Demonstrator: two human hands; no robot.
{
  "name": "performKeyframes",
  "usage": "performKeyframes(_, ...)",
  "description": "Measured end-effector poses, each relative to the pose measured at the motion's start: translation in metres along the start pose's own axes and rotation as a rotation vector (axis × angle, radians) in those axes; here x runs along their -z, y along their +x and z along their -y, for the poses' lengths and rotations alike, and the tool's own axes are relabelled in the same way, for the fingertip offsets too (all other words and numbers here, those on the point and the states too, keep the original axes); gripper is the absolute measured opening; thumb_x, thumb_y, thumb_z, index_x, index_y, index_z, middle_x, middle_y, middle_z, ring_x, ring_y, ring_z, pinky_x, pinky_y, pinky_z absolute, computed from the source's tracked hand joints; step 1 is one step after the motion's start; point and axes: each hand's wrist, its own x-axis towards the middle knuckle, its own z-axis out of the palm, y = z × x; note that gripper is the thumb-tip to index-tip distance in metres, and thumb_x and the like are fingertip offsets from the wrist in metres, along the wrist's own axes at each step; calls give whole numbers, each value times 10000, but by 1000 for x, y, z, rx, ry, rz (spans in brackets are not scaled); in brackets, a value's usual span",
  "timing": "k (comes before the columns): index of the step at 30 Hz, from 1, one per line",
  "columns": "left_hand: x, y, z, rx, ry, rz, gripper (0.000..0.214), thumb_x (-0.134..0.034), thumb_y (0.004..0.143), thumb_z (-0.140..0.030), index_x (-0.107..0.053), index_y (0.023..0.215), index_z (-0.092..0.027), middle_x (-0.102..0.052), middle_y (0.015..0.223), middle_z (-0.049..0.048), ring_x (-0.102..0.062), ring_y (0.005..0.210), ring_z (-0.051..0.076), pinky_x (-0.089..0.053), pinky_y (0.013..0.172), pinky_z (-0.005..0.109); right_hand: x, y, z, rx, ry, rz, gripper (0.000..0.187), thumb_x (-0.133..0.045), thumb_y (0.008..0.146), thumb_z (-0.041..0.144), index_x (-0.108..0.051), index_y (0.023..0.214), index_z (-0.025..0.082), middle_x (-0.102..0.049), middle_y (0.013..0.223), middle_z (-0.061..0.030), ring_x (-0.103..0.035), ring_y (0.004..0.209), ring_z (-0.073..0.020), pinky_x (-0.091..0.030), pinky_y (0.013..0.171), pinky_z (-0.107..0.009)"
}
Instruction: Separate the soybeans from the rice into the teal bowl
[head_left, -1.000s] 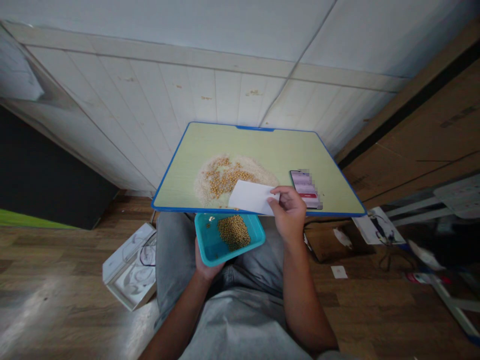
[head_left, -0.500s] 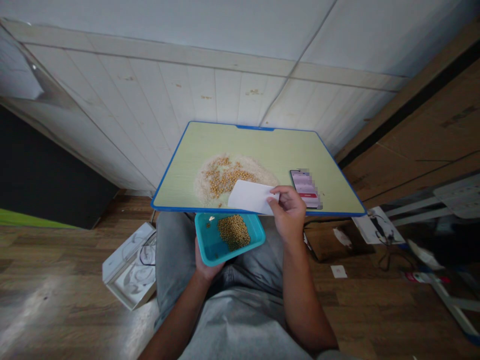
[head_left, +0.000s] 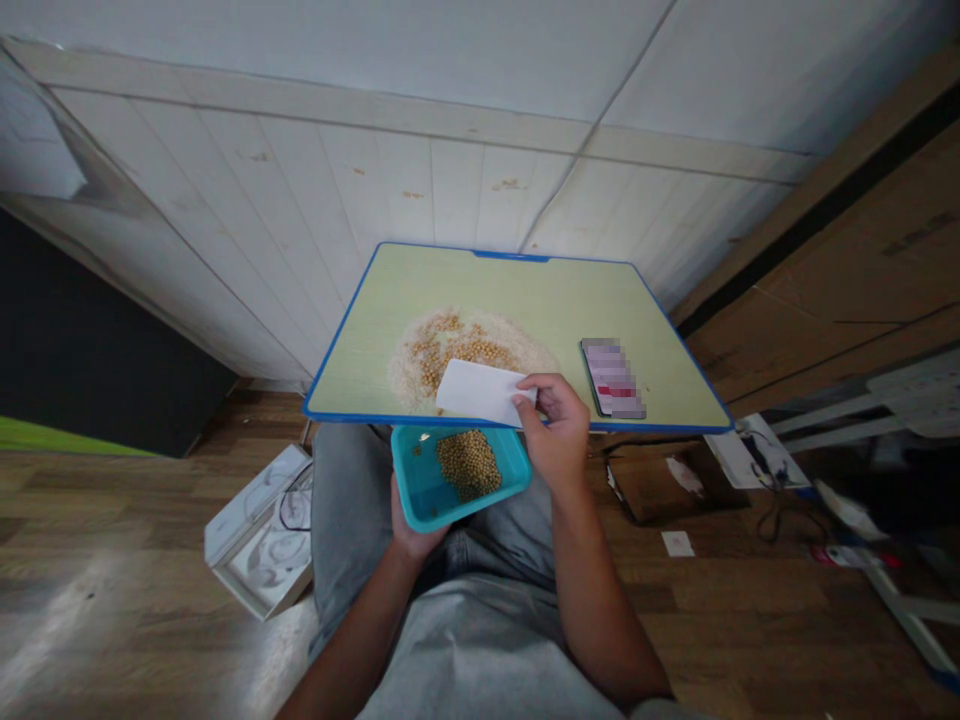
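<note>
My left hand (head_left: pixel 411 535) grips a teal tray (head_left: pixel 422 488) from beneath, held just under the near edge of a small green table (head_left: pixel 570 300) with a blue rim. A heap of yellow beans (head_left: pixel 468 464) lies in the tray. My right hand (head_left: pixel 553 430) pinches a white card (head_left: pixel 480 391) by its right end, with the card resting near the table's front edge. Behind the card, a pile of white rice mixed with beans (head_left: pixel 450 345) spreads over the table.
A phone (head_left: pixel 612 377) lies on the table's right side. On the wooden floor sit a white box (head_left: pixel 259 545) with cables to the left and cardboard, papers and wires to the right. A white panelled wall stands behind the table.
My right hand has slid the white card a little to the left along the table's front edge. The tray and my left hand have stayed put.
</note>
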Motion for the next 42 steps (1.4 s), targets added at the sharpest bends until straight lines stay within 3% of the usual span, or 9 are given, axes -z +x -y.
performKeyframes(4, 2, 0, -1, -9, -5, 1, 705, -226, 1218, -612, -569, 1773, -343, -543, 1876, 8, -252, 1863, 279, -70, 1518, 630, 1, 0, 0, 1, 0, 11, 36, -766, 939, 272, -757, 974, 266, -739, 852, 7, -673, 758, -186, -567, 714, -307)
performKeyframes(11, 19, 1, -4, 55, -7, -1, 794, -228, 1194, -700, -581, 1764, -275, -593, 1839, 60, -278, 1852, 326, -64, 1514, 657, 1, -1, 3, 23, 34, 61, 30, -779, 942, 270, -760, 965, 272, -730, 845, 11, -672, 756, -186, -583, 731, -314)
performKeyframes(16, 20, 0, -4, 42, -6, 55, 771, -230, 1193, -697, -536, 1794, -323, -551, 1868, 28, -239, 1864, 292, -31, 1515, 642, 2, 2, 1, 19, 10, -60, 50, -771, 942, 289, -745, 977, 267, -714, 839, 4, -659, 753, -189, -566, 696, -310)
performKeyframes(21, 15, -1, -4, 53, 3, 86, 805, -245, 1186, -709, -612, 1743, -258, -597, 1835, 69, -226, 1869, 324, -35, 1516, 664, 6, 4, 0, 20, -2, -129, 73, -758, 934, 287, -733, 1000, 267, -675, 810, 20, -633, 724, -181, -520, 645, -292)
performKeyframes(25, 19, -1, -5, 49, 1, 62, 801, -247, 1191, -701, -595, 1754, -250, -579, 1850, 74, -252, 1863, 327, -40, 1520, 652, 6, 2, 1, -18, 30, -45, 82, -771, 892, 282, -742, 967, 266, -705, 816, 15, -628, 708, -177, -506, 638, -289)
performKeyframes(29, 31, -2, -8, 60, 3, 29, 805, -252, 1177, -729, -659, 1694, -265, -694, 1756, 66, -226, 1869, 305, -45, 1517, 648, 5, 1, 0, -56, 42, 19, 90, -770, 870, 282, -741, 955, 268, -724, 826, 18, -625, 701, -173, -505, 643, -290)
performKeyframes(35, 32, -3, -8, 73, 6, 79, 836, -216, 1161, -752, -601, 1746, -296, -605, 1836, 47, -246, 1867, 308, 5, 1515, 638, 10, 5, -7, -57, -6, -81, 121, -748, 886, 274, -729, 1005, 262, -732, 845, 13, -673, 749, -186, -492, 644, -285)
performKeyframes(42, 44, -6, -11, 93, 35, 73, 855, -221, 1152, -803, -671, 1683, -306, -662, 1789, 37, -324, 1842, 327, -40, 1521, 636, 19, 9, -6, -35, -63, -191, 119, -758, 897, 253, -728, 1013, 255, -738, 877, 1, -670, 748, -191, -487, 669, -303)
